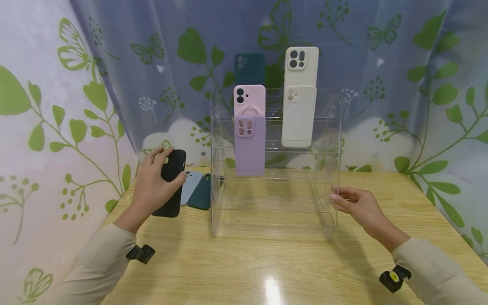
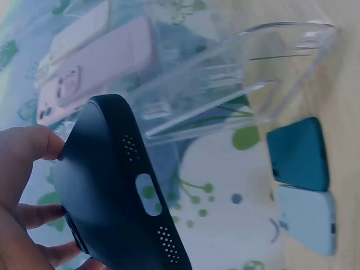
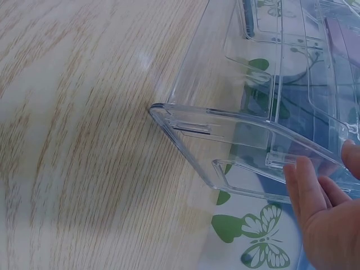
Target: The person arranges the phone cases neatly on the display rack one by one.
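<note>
My left hand grips a black phone case upright, left of the clear stand. In the left wrist view the fingers of this hand hold the case by one side, and its edge with an oval opening and small holes faces the camera. My right hand pinches the right side panel of the stand. In the right wrist view the thumb and fingers of this hand lie at the edge of the clear panel.
On the stand, a dark green case, a pink one and a purple one stand left; two white cases stand right. A light blue case and a teal case lie left of the stand.
</note>
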`<state>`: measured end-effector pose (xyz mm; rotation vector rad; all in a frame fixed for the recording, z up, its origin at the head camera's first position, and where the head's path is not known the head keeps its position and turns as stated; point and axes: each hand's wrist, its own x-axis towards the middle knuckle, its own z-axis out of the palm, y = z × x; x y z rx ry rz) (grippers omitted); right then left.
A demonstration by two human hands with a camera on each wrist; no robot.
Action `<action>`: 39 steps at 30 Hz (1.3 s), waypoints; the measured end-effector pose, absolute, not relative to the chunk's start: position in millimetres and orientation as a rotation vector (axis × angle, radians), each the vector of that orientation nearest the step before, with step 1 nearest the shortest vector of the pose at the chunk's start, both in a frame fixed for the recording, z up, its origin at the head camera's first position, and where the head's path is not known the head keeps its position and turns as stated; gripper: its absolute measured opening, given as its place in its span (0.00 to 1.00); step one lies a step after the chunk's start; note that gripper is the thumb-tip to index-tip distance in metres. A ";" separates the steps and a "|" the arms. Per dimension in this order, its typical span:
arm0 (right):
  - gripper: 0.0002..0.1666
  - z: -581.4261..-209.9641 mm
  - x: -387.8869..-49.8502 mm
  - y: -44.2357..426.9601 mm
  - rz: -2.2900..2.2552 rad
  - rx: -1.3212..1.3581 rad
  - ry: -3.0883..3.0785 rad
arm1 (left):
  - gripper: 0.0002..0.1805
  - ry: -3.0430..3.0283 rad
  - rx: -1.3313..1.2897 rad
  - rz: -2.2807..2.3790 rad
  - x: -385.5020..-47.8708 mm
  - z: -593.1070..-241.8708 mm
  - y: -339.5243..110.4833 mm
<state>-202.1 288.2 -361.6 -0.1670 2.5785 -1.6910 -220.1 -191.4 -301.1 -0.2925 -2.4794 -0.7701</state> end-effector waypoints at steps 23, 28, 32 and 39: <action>0.38 -362.1 -203.3 287.4 -1.703 -0.164 2.578 | 0.37 -2.190 -0.511 -0.807 -222.1 -240.6 -131.9; 0.37 -362.9 -202.3 287.5 -1.698 -0.166 2.588 | 0.38 -2.141 -0.556 -0.875 -222.1 -228.7 -111.6; 0.37 -362.8 -201.7 287.6 -1.705 -0.162 2.590 | 0.38 -2.111 -0.579 -0.941 -224.1 -222.5 -95.0; 0.37 -364.3 -203.1 288.6 -1.703 -0.172 2.588 | 0.38 -2.084 -0.613 -1.027 -229.8 -217.3 -66.5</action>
